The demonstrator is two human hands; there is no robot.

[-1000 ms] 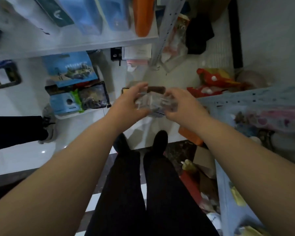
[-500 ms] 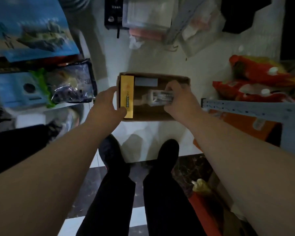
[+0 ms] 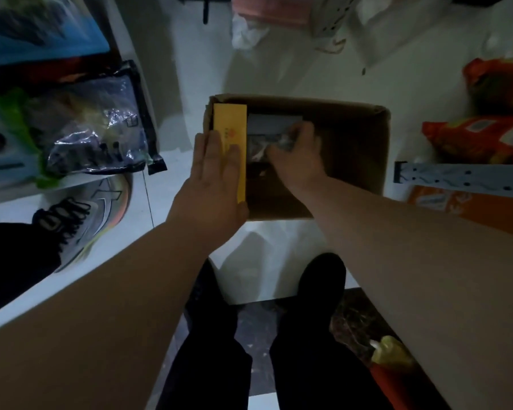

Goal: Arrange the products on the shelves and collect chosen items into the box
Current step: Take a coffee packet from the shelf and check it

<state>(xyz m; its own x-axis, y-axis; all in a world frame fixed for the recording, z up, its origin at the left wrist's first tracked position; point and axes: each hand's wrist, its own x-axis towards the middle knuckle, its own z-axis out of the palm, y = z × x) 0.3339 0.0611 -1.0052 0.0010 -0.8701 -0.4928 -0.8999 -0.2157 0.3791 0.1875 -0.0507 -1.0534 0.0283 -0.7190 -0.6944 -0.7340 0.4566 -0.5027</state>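
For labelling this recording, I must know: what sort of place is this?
Probably a shop stockroom or storage corner: packaged goods lie on a white shelf, a perforated metal shelf rail shows beside orange-red bags, and a cardboard box on the floor holds items.

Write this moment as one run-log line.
left hand: flat on yellow pack | right hand: holds clear packet inside box | step: packing

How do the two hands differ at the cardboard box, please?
The left hand lies flat, fingers straight, on the yellow pack; the right hand curls round a clear-wrapped packet. The left sits at the edge of the cardboard box; the right reaches inside. Both are bare.
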